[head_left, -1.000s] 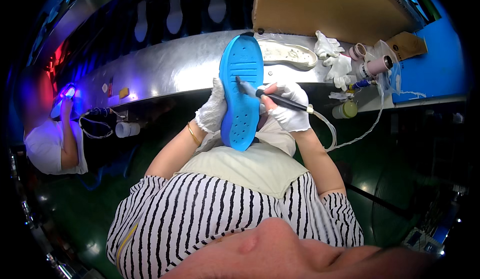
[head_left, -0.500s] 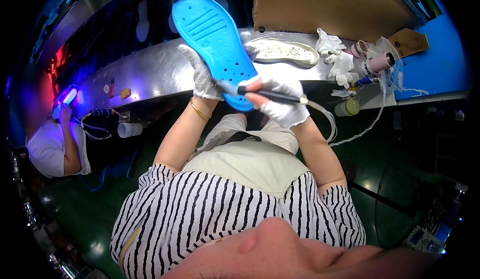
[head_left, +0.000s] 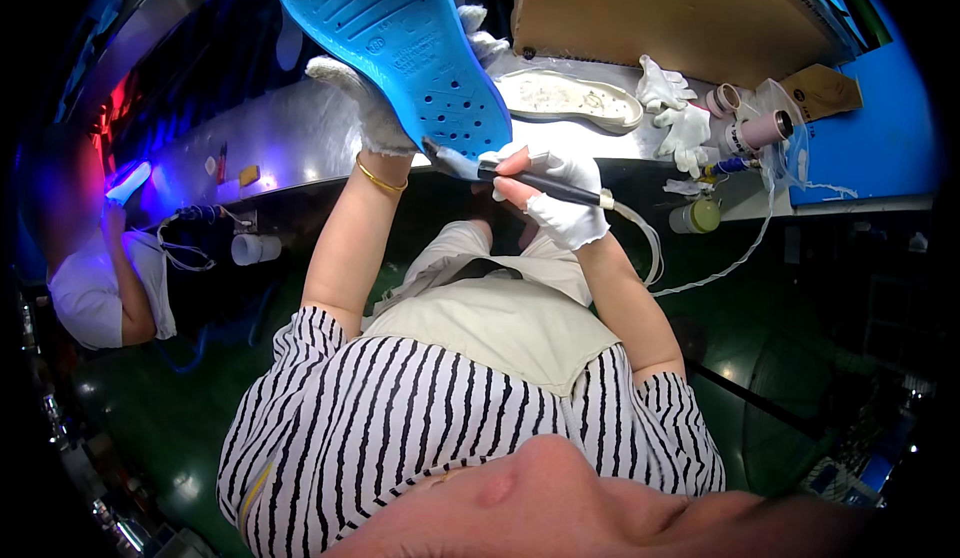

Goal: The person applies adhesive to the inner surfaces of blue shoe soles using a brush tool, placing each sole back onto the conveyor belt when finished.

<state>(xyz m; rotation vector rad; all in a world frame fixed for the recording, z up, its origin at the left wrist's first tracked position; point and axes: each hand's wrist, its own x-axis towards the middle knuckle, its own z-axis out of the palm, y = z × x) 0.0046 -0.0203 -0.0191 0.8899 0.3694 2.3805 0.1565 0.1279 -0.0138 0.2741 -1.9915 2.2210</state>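
A bright blue shoe sole [head_left: 400, 38] with rows of small holes is tilted up over the bench edge, gripped from behind by my left hand [head_left: 372, 113] in a grey-white glove. Its thumb side shows at the left edge and fingertips at the right; the palm is hidden. My right hand [head_left: 568, 196], in a white glove with bare fingertips, pinches a black-handled brush [head_left: 550, 189] with a pale tube at its back end. The bristles are at the sole's near end, apparently touching its lower edge. A whitish shoe sole [head_left: 565, 101] lies on the bench behind my right hand.
White gloves [head_left: 685, 128], a pink bottle [head_left: 766, 129] and a green-lidded jar [head_left: 705, 217] stand at the right, beside a blue surface [head_left: 885, 138]. A cardboard box [head_left: 670, 13] rises behind the metal bench [head_left: 270, 138]. At far left a person [head_left: 110, 283] handles a lit piece.
The blue sole and my left hand have moved up and to the left, and the sole looks larger. The brush stays near its place, now at the sole's near edge.
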